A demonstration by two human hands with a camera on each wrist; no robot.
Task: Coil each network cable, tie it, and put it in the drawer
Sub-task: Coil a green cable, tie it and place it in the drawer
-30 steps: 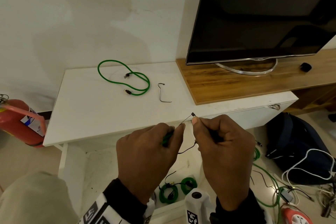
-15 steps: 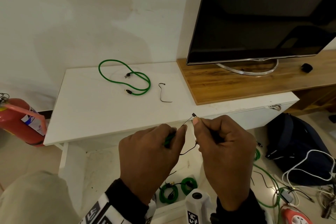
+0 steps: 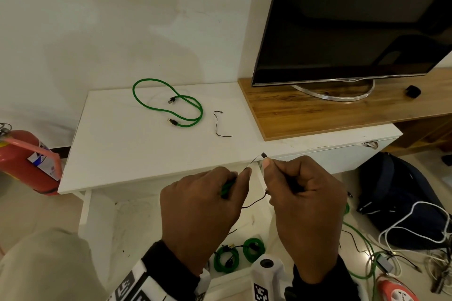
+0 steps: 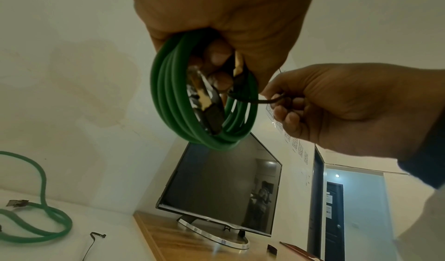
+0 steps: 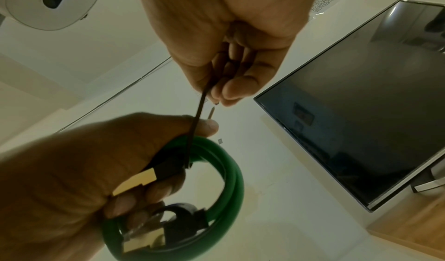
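A person's left hand [image 3: 203,205] grips a coiled green network cable [image 4: 204,101], fingers [image 4: 216,55] curled through the loops, in the air above an open drawer [image 3: 234,276] in front of the white counter [image 3: 137,149]. The right hand [image 3: 303,203] pinches a thin black cable tie [image 5: 197,124] that wraps the coil, its free end poking up between both thumbs. A second green network cable [image 3: 168,102] lies loose and uncoiled on the counter, with another black cable tie [image 3: 219,124] just beside it to the right. Two tied green coils [image 3: 237,254] rest in the drawer below the hands. A television [image 3: 354,19] stands on a wooden shelf [image 3: 305,115] at right, and a red fire extinguisher [image 3: 27,161] sits on the floor at left.
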